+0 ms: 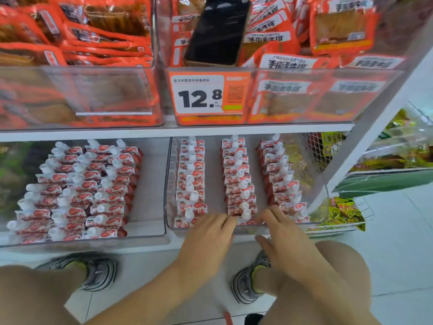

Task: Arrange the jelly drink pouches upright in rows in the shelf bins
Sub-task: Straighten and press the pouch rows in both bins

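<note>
Both hands reach into the front of the right bin (315,184), a clear tub on the lower shelf. The left hand (206,238) lies with fingers straight and close together, their tips at the front pouch of the middle row (239,181). The right hand (283,233) is on the other side of that same row, fingers also straight and slightly spread, thumb held apart; neither hand grips anything. In this bin the pouches stand upright in three rows (white caps up): a left row (191,181), the middle row and a right row (281,177), with bare floor between them. Left of this bin, the left bin (152,184) holds more pouches (77,191), packed in tighter, leaning rows. Above the right bin sits an orange price tag (208,95), and above that a phone (216,31).
</note>
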Motion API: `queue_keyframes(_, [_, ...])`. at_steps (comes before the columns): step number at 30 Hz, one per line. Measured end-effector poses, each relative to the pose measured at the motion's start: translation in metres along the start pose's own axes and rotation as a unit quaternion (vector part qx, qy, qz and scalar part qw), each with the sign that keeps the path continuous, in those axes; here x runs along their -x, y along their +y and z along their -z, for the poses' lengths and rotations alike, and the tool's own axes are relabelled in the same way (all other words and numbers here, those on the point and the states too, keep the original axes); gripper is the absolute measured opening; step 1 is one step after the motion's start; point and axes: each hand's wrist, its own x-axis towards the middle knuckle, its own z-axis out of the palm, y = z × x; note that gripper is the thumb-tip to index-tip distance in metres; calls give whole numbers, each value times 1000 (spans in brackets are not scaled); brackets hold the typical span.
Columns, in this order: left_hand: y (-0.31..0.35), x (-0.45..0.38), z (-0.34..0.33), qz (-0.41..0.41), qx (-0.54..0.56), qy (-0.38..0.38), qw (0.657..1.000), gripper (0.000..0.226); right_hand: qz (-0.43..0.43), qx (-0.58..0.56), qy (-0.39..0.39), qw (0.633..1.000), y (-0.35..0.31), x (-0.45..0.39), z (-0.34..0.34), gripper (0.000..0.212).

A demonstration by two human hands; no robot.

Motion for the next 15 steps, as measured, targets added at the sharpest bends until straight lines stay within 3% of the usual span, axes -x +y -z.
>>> queue_keyframes(3, [-6,-3,-8,22,3,-20,1000,44,7,6,54,999,7,-9,-9,19])
queue_keyframes(7, [-14,-9,-11,39,64,-23,997,44,28,-6,57,998,19,-18,-10,21])
queue_keyframes(15, [-23,-50,2,65,73,35,995,34,64,-37,92,993,26,-53,23,5])
